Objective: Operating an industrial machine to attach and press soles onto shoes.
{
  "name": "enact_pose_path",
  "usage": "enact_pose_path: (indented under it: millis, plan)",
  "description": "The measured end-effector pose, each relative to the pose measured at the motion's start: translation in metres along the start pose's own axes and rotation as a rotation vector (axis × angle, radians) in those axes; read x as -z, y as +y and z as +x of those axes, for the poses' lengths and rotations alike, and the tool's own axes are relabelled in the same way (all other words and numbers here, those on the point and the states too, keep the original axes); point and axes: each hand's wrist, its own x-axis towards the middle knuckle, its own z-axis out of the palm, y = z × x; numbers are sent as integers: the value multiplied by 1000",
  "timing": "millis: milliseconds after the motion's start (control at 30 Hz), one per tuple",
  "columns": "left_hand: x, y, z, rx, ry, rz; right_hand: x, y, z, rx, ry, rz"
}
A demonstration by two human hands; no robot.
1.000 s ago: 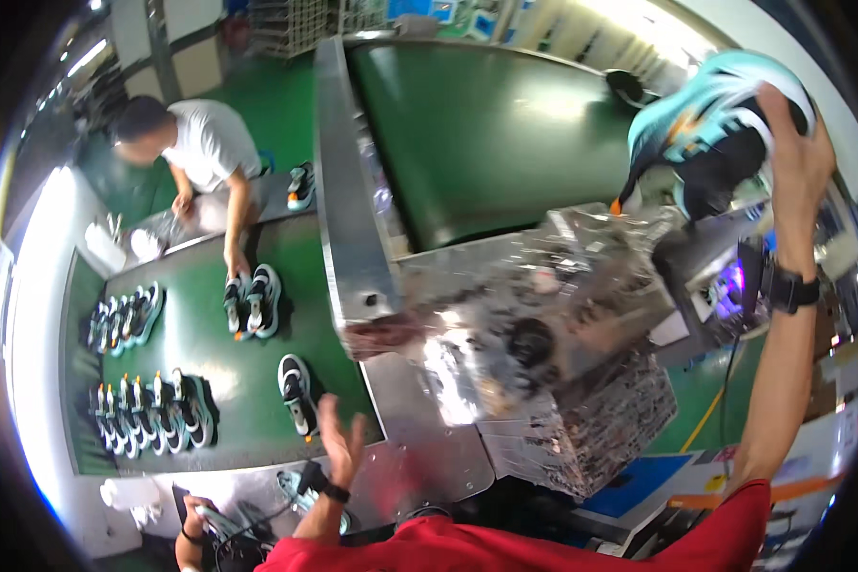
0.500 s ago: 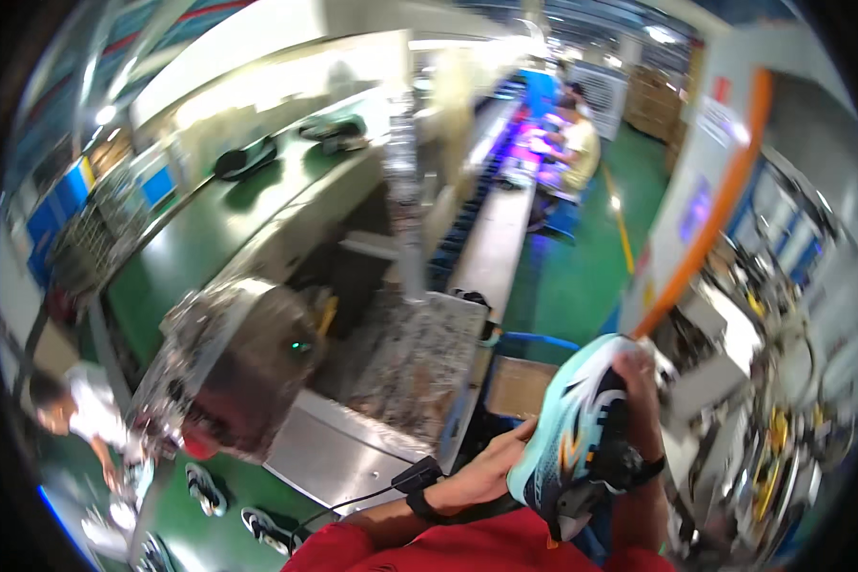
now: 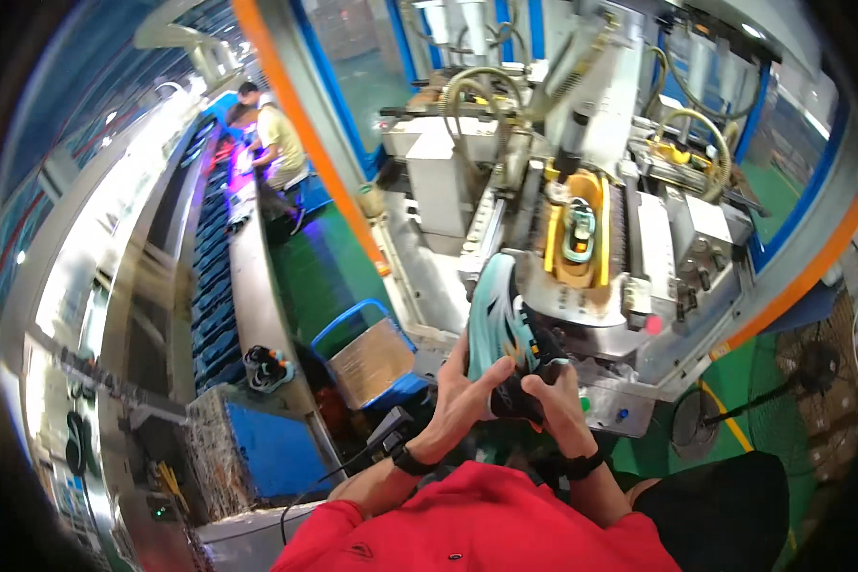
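Note:
Between my two hands, in front of my chest, I hold a sneaker (image 3: 494, 319) in pale turquoise, white and black, its sole side toward the left and one end pointing away from me. My left hand (image 3: 459, 398) grips it along the left side, thumb across it. My right hand (image 3: 560, 408) closes on its dark right side near the lower end. Just beyond sits a press machine (image 3: 629, 334) with a yellow-edged mould (image 3: 551, 243). Inside that mould rests another turquoise and black sneaker (image 3: 579, 229), apart from my hands.
At the left runs a conveyor line (image 3: 257, 286) carrying a dark sneaker (image 3: 268, 368). Near it stands a blue-framed chair (image 3: 367, 353). A person in yellow (image 3: 281, 148) works farther along the line. A floor fan (image 3: 698, 421) stands at the right, and an orange-edged post (image 3: 315, 143) borders the machine.
My view has swung right from the conveyor to the press machine. The sneaker has come along in my hands and is now held more centrally, with both hands low on it.

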Motion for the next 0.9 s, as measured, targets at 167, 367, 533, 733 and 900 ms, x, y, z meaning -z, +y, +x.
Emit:
enact_pose_path:
  millis: [167,367,533,733,900]
  plan:
    - [-71,-14,74,12,-440,91,79,-17,9,32,499,134]
    - [-110,-58,249,135,-289,346,159,-20,-6,226,897,85]
    - [-131,-147,375,43,-55,745,158,-62,-13,315,1114,12]
    - [-156,-184,416,31,-39,896,179,-76,14,401,1115,-362]
    - [-107,-150,390,412,14,-195,228,-114,119,294,945,-602]
